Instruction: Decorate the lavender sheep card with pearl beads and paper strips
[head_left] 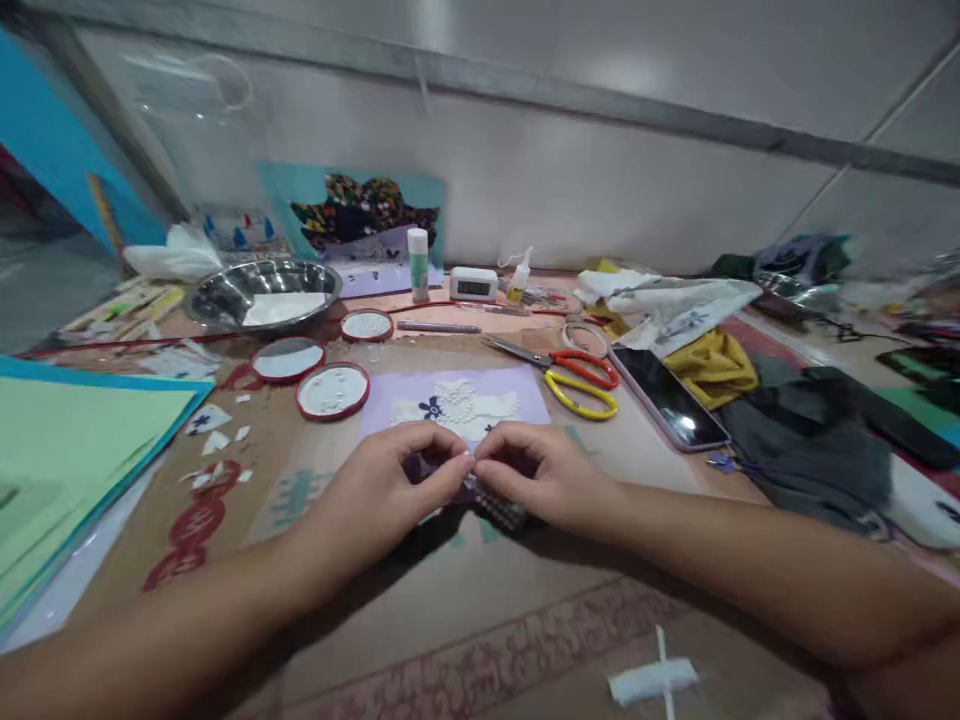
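Observation:
My left hand (401, 475) and my right hand (544, 470) meet at the middle of the table, thumbs and forefingers pinched together. Between them is a small sheet with rows of shiny beads (501, 508), partly hidden beneath my right fingers. Just beyond my fingertips lies a lilac paper sheet (525, 385). White shapes edged with small beads (457, 400) and a dark blue flower (430, 408) sit on it. Scissors (555, 365) with red and yellow handles rest to the right of the paper, blades pointing left.
Left of the paper are red-rimmed round lids (332, 410) holding small white bits. A steel bowl (255, 275), glue stick (418, 265), small clock (474, 284) and glue bottle (519, 278) stand behind. A phone (671, 400) and dark cloth (806, 450) lie right; coloured paper sheets (75, 440) left.

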